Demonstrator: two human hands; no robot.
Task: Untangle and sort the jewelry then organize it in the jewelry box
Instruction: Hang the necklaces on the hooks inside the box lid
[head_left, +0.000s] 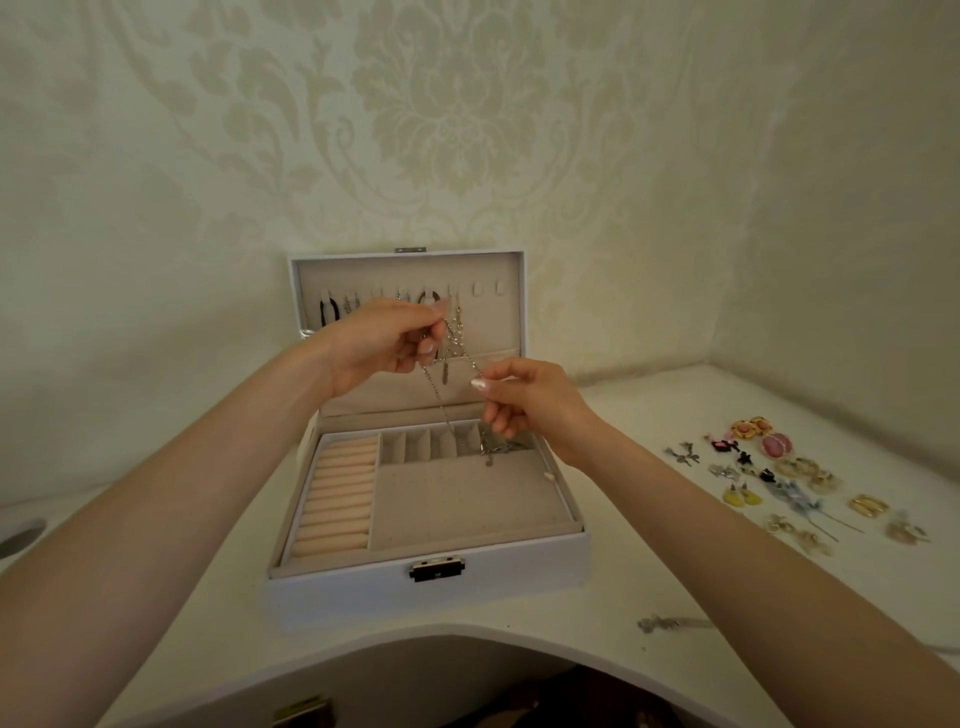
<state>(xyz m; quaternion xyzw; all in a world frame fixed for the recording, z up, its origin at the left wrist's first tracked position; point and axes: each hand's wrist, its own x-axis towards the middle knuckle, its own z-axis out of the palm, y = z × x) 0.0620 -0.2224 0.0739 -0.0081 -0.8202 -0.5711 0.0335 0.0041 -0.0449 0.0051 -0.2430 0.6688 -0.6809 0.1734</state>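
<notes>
Several pieces already hang from the hooks inside the raised lid (498, 322) of the jewelry box (337, 597), which stands open at the centre of the white table (649, 545). The two hooks at the 1 o'clock end of the row look free. Both hands are raised in front of the lid. The left hand (379, 343), at 11 o'clock from the tray, pinches the upper part of a silver chain (464, 354) between thumb and forefinger with the other fingers curled. The right hand (524, 400), at 1 o'clock, pinches the same chain lower down, fingers narrow. The chain's tail drops onto the row of small compartments (418, 447) at the 12 o'clock edge of the tray, where a small tangle or pendant rests. Whether knots are left in it cannot be told. The ring rolls (337, 499) at 9 o'clock and the large compartment (462, 504) at 6 o'clock hold nothing visible. Sorted earrings (779, 478) lie in pairs on the table at 3 o'clock from the box, well apart from it, and a loose silver piece (658, 623) lies at 5 o'clock near the table edge. Judged status: hanging pieces mostly placed, this chain in hand, earrings sorted but not yet boxed.
</notes>
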